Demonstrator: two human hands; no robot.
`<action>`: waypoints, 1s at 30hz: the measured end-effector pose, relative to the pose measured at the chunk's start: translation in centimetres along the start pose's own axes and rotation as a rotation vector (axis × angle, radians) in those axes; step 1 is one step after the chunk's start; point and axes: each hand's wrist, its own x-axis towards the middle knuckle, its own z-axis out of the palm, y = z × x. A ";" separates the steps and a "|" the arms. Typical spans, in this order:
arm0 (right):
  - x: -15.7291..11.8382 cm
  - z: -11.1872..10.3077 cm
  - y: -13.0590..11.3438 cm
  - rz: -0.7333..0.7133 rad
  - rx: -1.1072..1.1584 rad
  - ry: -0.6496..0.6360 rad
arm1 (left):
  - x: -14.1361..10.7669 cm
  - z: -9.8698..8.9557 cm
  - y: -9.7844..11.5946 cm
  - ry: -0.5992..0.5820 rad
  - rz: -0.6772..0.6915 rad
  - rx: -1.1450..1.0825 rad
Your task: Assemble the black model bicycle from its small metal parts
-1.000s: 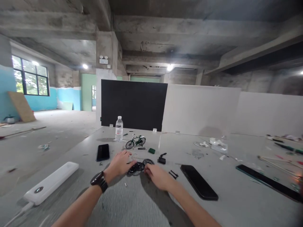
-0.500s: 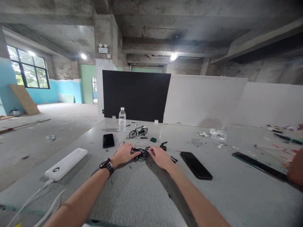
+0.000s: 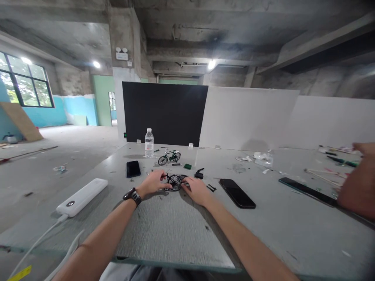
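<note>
A small black model bicycle [image 3: 175, 182] stands between my hands on the grey table [image 3: 175, 230]. My left hand [image 3: 154, 182], with a black watch on its wrist, pinches the model's left end. From the right side, my right hand [image 3: 196, 189] grips the same model. A finished green model bicycle [image 3: 169, 157] stands upright farther back. Small black parts [image 3: 200, 173] and a green piece [image 3: 188, 166] lie just behind my hands.
A black phone [image 3: 133, 168] lies to the left, another phone [image 3: 237, 193] to the right. A water bottle [image 3: 149, 143] stands at the back. A white power bank [image 3: 82, 196] with a cable sits near left. Another person's arm [image 3: 356, 187] enters at the right edge near tools.
The black model bicycle was lying flat and now stands upright between my hands. Another person's arm has come further in at the right. The camera has tilted down slightly.
</note>
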 end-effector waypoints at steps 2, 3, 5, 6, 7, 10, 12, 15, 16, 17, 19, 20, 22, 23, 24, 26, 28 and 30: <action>-0.1 -0.2 0.0 0.007 0.009 0.006 | 0.0 0.0 0.3 -0.008 0.007 -0.008; -0.1 -0.3 -0.1 0.013 0.015 0.002 | 0.0 0.0 0.4 -0.006 0.015 -0.011; 0.0 -0.5 -0.2 0.022 0.027 -0.011 | 0.1 0.1 0.4 0.007 0.036 -0.014; 0.0 -0.6 -0.2 0.027 0.032 -0.018 | 0.1 0.2 0.4 0.014 0.045 -0.017; 0.0 -0.6 -0.3 0.029 0.035 -0.025 | 0.1 0.3 0.3 0.018 0.050 -0.022; 0.1 -0.6 -0.3 0.012 0.041 -0.027 | 0.2 0.5 0.0 0.008 0.049 -0.056; 0.1 -0.5 -0.1 -0.003 0.053 -0.019 | 0.1 0.6 -0.1 -0.011 0.043 -0.079; 0.2 -0.7 0.8 0.001 0.107 0.017 | 0.0 0.6 -0.1 -0.018 0.034 -0.086; 0.3 -0.9 1.3 0.019 0.127 0.040 | 0.0 0.5 -0.1 -0.020 0.031 -0.083; 0.3 -1.2 2.0 0.046 0.146 0.071 | 0.0 0.5 -0.1 -0.023 0.029 -0.079; 0.2 -1.8 3.5 0.115 0.153 0.130 | -0.1 0.3 -0.1 -0.032 0.024 -0.075; 0.1 -2.1 4.2 0.145 0.146 0.154 | -0.1 0.3 -0.1 -0.035 0.022 -0.078; -0.2 -2.6 5.5 0.182 0.141 0.148 | -0.1 0.2 -0.3 -0.030 0.019 -0.090; -0.3 -2.8 5.9 0.190 0.150 0.141 | -0.1 0.3 -0.4 -0.024 0.020 -0.096; -0.3 -3.0 6.2 0.196 0.163 0.124 | -0.1 0.3 -0.5 -0.018 0.024 -0.100; -0.4 -3.3 6.4 0.198 0.194 0.084 | -0.1 0.4 -0.7 -0.003 0.036 -0.106; -0.3 -3.7 6.4 0.182 0.215 0.044 | -0.1 0.5 -0.8 0.013 0.052 -0.113; -0.3 -4.0 6.4 0.164 0.219 0.015 | -0.1 0.6 -0.9 0.028 0.059 -0.124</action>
